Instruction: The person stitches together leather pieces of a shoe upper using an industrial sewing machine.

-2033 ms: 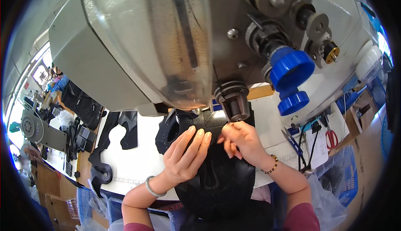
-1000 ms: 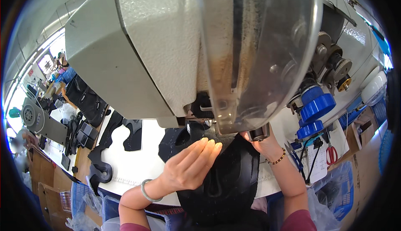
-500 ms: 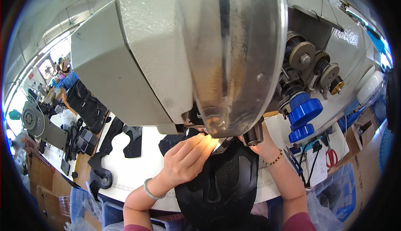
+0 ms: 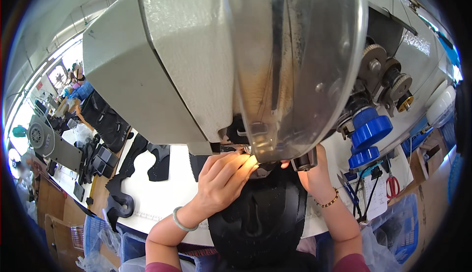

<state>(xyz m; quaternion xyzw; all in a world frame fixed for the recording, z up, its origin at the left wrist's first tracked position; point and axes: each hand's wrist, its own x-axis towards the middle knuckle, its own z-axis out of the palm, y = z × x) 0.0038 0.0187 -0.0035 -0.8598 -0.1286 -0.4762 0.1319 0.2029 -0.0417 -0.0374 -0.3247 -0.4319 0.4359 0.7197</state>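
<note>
A large grey sewing machine [image 4: 187, 51] with a clear, smudged guard [image 4: 300, 75] fills the upper middle. Under its lit needle area lies a black moulded panel [image 4: 253, 213] with a raised centre groove, its near end hanging toward me. My left hand [image 4: 223, 176], a pale bangle on its wrist, has its fingers closed together at the panel's far left edge by the needle. At the far right edge is my right hand [image 4: 314, 176], wearing a beaded bracelet. The machine hides most of its fingers; one fingertip shows beside the panel. The stitching point itself is hidden.
Cut black pieces [image 4: 120, 200] lie on the white table [image 4: 162, 198] at left. Blue knobs [image 4: 371, 133] jut out on the machine's right, above red scissors [image 4: 393, 187]. Blue crates [image 4: 400, 240] with plastic bags stand below right. A grey motor unit [image 4: 44, 139] sits far left.
The machine appears larger and shifted right in view. The black panel's far edge sits further under it, and a right fingertip now shows. My left hand keeps its closed hold.
</note>
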